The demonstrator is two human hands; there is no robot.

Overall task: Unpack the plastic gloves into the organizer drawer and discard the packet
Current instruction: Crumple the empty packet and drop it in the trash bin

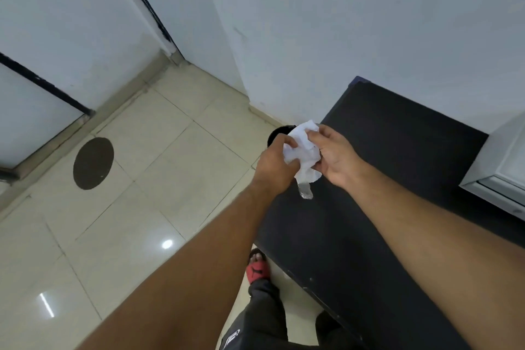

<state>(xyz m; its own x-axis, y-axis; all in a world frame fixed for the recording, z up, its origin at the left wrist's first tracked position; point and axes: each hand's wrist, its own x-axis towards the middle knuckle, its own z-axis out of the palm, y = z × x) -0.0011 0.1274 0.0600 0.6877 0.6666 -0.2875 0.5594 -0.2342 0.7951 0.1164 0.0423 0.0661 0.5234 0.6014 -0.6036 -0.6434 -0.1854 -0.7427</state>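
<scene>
A crumpled white plastic packet (303,150) is held between both hands, above the left end of a dark table. My left hand (274,166) grips its left side with thumb and fingers. My right hand (338,158) pinches its upper right part. A clear plastic tail of the packet (305,192) hangs down below the hands. Just behind the hands, the rim of a black round bin (279,132) shows on the floor, mostly hidden by my left hand. No organizer drawer can be made out for sure.
The dark table (383,179) runs from the wall toward me on the right. A white appliance (500,170) stands at its right edge. Beige floor tiles (159,179) with a round dark cover (93,163) lie left. My foot in a red sandal (257,268) is below.
</scene>
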